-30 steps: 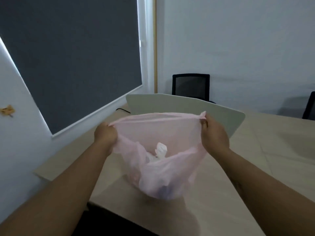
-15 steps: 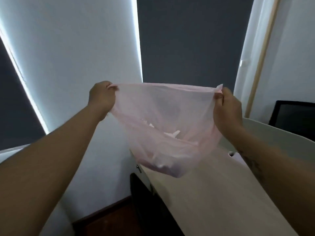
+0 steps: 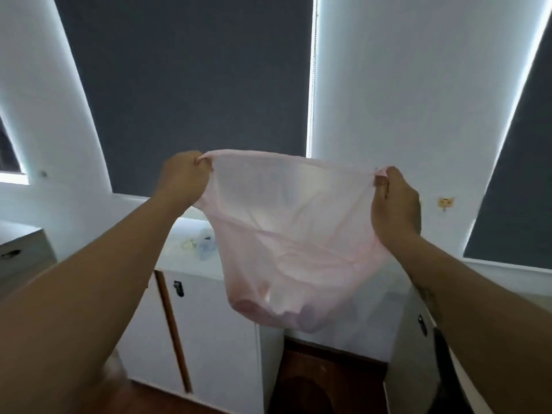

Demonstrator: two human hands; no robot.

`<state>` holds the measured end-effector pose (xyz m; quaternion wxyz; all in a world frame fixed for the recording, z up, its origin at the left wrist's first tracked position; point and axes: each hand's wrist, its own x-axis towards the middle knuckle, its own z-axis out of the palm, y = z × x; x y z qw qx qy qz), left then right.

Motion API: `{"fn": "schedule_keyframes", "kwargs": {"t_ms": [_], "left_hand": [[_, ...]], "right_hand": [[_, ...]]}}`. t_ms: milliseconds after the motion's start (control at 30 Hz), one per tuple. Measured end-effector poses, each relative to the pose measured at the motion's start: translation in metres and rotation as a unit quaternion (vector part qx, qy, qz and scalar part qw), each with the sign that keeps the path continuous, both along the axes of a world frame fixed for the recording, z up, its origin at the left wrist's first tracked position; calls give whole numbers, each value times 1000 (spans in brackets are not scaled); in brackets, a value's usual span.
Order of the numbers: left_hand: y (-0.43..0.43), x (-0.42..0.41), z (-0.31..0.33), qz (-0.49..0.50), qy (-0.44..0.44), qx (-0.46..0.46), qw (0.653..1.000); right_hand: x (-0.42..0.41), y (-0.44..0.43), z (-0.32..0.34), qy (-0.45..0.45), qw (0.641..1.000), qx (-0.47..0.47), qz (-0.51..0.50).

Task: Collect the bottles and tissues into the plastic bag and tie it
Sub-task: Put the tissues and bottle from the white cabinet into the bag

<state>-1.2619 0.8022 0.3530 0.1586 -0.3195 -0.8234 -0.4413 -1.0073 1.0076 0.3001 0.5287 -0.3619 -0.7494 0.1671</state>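
Plastic bag (image 3: 292,234): pale pink, thin and translucent. It is hanging in the air between both hands, with its mouth stretched wide and taut and its body sagging to a rounded bottom.
Bag contents (image 3: 277,303): pale and darker lumps are lying in the bottom. The film is blurring them, so bottles and tissues cannot be told apart.
Left grip (image 3: 183,177): the fingers are curling tight round the left corner of the rim.
Right grip (image 3: 394,201): the thumb and fingers are pinching the right corner of the rim, and a small tuft of film is sticking up above them.
Counter (image 3: 191,264): the white cabinet top is standing behind the bag, below the window. A clear bottle-like item (image 3: 207,245) and a small yellowish item (image 3: 188,243) are lying on it, just left of the bag.
Obstruction: the bag is covering the right part of the counter, and the left forearm is crossing the cabinet front.
Surroundings: dark roller blinds (image 3: 194,85) are hanging behind, a wall socket (image 3: 445,202) is showing right of the right grip, and the wood floor (image 3: 322,377) is showing below the bag.
Hard to read: both items on the counter are blurring, so their type cannot be confirmed.
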Motion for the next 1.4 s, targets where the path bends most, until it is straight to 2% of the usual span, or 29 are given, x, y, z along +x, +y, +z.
{"fn": "schedule_keyframes", "kwargs": {"t_ms": [133, 233, 400, 567, 700, 833, 967, 1033, 1067, 1167, 1233, 1400], "left_hand": [[-85, -76, -41, 64, -34, -45, 996], [-146, -138, -49, 114, -37, -80, 990], [-227, -247, -31, 176, -18, -82, 981], [-264, -348, 0, 213, -34, -50, 975], [-256, -413, 18, 222, -7, -35, 974], [-237, -482, 17, 206, -22, -36, 978], [-201, -549, 1, 206, -146, -49, 966], [-180, -583, -3, 150, -203, 36, 967], [-167, -594, -8, 118, -209, 114, 964], [-128, -602, -28, 143, -185, 179, 956], [-104, -598, -48, 158, -191, 161, 955], [-60, -592, -102, 84, -252, 165, 950]], "right_hand": [[-110, -51, -47, -35, 995, -30, 87], [-195, -92, -64, -45, 988, -48, 143], [-333, -147, -55, -37, 970, -44, 237], [-449, -167, -28, -54, 954, -50, 289], [-537, -147, -2, -27, 925, -126, 358], [-622, -121, 9, -5, 878, -261, 402], [-699, -90, -3, 42, 851, -314, 418], [-737, -70, -10, 62, 839, -340, 421], [-752, -60, -15, 69, 836, -345, 422], [-785, -33, -34, 85, 833, -354, 416], [-796, -18, -52, 80, 838, -365, 397], [-804, 15, -101, 33, 854, -360, 375]]}}
